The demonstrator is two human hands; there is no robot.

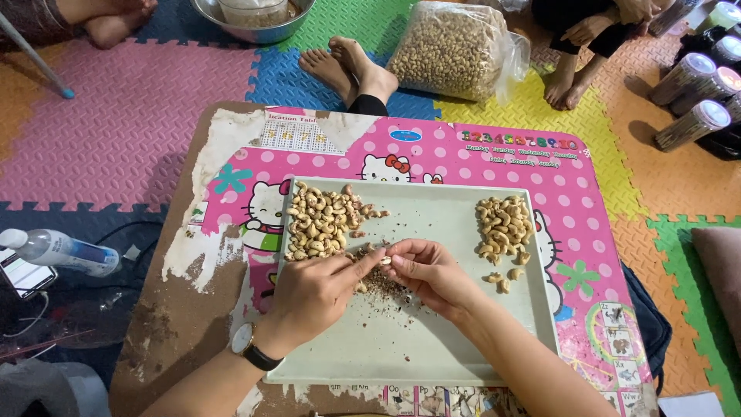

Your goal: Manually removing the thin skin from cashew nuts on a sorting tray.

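Observation:
A pale rectangular tray (432, 340) lies on a low pink cartoon-print table (494, 166). A pile of skin-on cashews (320, 222) fills its far left corner, and a pile of paler peeled cashews (503, 228) sits at the far right. Brown skin flakes (378, 284) are scattered in the middle. My left hand (312, 293), with a wristwatch, and my right hand (428, 270) meet above the flakes. Both pinch one small cashew (385, 260) between their fingertips.
A big clear bag of cashews (448, 50) and a metal bowl (255, 19) rest on the coloured foam mats beyond the table. Other people's bare feet (343, 66) are close to the far edge. A plastic bottle (58, 251) lies at the left, several lidded jars (698, 116) at the right.

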